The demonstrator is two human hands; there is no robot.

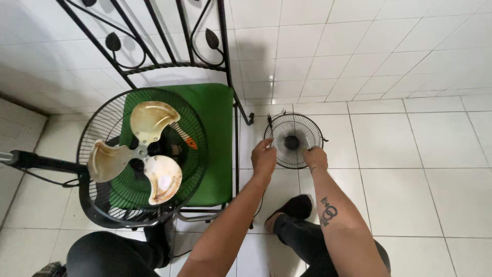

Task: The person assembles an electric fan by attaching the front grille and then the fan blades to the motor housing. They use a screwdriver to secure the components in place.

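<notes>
Fan grille [293, 139] in both hands

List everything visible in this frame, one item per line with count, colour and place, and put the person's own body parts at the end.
Fan guard: 1, black wire, round, on the floor at centre, held at its rim by both hands.
Fan: 1, black, front guard off, lying in front of the chair at left.
Fan blades: 3, translucent, yellowed, on the fan's hub.
Chair: 1, black wrought iron with a green seat cushion, behind the fan.
Floor: white tiles, throughout.
Wall: white tiles, top of view.
Left hand: grip on the guard's left rim.
Right hand: grip on the guard's right rim; tattoo on the forearm.
Legs: 2, black trousers, bottom of view.
</notes>
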